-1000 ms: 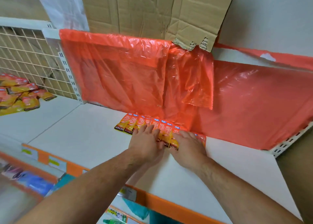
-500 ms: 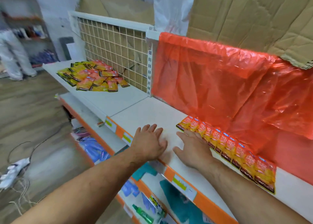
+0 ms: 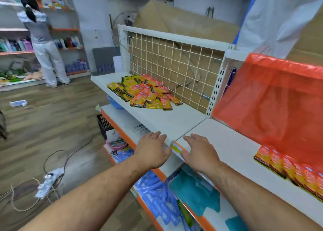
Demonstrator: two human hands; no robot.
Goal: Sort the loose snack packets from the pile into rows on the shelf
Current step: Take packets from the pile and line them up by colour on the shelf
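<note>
Shelf: The white shelf (image 3: 174, 121) runs across in front of me, made of two boards that meet in a line.
Red sheet: A thin red plastic sheet (image 3: 272, 99) hangs down at the back of the right board.
Wire back: A wire grid (image 3: 174, 63) stands behind the left board, with brown cardboard behind it.
Pile: The loose snack packets (image 3: 145, 92) lie in a messy heap on the left board, close to the wire grid, well away from my hands.
Row: A neat row of packets (image 3: 286, 171) lies on the right board, just under the red sheet.
My left hand: My left hand (image 3: 152, 152) is flat and open at the front edge of the left board. It holds nothing.
My right hand: My right hand (image 3: 199, 152) is open too, fingers spread, over the right board. It holds nothing.
Tag: A little yellow tag (image 3: 176, 147) sits on the shelf edge between my hands.
</note>
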